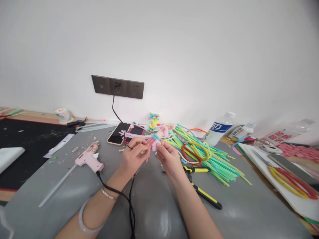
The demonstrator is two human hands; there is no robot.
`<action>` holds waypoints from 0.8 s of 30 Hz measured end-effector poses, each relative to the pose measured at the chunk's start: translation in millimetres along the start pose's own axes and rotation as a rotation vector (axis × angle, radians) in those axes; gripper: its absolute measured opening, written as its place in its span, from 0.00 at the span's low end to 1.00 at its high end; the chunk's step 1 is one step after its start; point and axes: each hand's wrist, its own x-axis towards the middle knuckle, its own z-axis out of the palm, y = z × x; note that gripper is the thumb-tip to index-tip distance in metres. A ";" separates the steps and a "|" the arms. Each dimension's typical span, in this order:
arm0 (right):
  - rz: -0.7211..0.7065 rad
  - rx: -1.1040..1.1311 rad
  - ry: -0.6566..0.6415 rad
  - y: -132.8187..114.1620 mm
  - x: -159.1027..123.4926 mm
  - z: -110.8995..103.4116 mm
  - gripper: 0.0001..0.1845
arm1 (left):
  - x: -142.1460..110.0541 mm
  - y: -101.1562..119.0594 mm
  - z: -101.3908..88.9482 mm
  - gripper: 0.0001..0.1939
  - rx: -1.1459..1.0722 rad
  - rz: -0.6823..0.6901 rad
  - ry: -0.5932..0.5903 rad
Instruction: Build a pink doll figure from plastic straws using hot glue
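Both hands meet over the grey mat [154, 202] at the centre. My left hand [132, 156] is closed, pinching a small pink pipe-cleaner piece [152, 143]. My right hand [167, 156] pinches the same piece from the other side, its fingers closed around the pink and blue fuzzy end. Pale pink stems stick out from the piece toward the wall. A bangle and a thin bracelet sit on my left wrist.
A pink glue gun [88, 160] lies left of my hands, its black cord running under my left arm. Two phones [117, 133] lie behind. Green and yellow pipe cleaners [214, 159], yellow-handled pliers [199, 191], water bottles [219, 127] and a white tray [286, 186] fill the right.
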 end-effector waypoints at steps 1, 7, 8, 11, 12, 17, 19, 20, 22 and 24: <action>-0.007 -0.007 -0.004 -0.1 0.1 -0.5 0.23 | -0.9 0.0 1.3 0.07 -0.048 -0.064 0.000; -0.103 0.019 0.044 -2.5 2.2 -12.5 0.25 | -5.2 -4.0 12.3 0.12 -0.638 -0.833 0.042; -0.106 0.034 0.066 -2.3 3.3 -15.6 0.25 | -4.5 -4.1 13.3 0.14 -0.733 -0.958 0.046; -0.065 0.043 0.101 0.8 7.5 -23.9 0.22 | -1.1 -2.4 14.1 0.19 -0.984 -1.231 0.069; -0.048 0.038 0.105 2.6 8.5 -25.7 0.21 | -0.1 -1.4 13.9 0.20 -1.048 -1.289 0.077; -0.016 -0.004 0.010 7.3 8.0 -25.3 0.21 | 1.6 4.2 13.9 0.17 -1.197 -1.430 0.014; -0.040 -0.013 -0.028 5.1 5.7 -23.5 0.19 | 1.7 6.2 14.0 0.15 -1.232 -1.452 -0.006; -0.051 -0.013 -0.037 3.4 4.6 -22.8 0.18 | 1.9 7.0 14.0 0.14 -1.246 -1.461 -0.009; -0.060 -0.008 -0.047 -0.3 2.6 -22.6 0.19 | 2.3 8.1 13.7 0.12 -1.265 -1.483 -0.018; -0.063 -0.015 -0.076 -3.0 1.5 -23.5 0.20 | 2.5 8.5 13.1 0.11 -1.278 -1.505 -0.045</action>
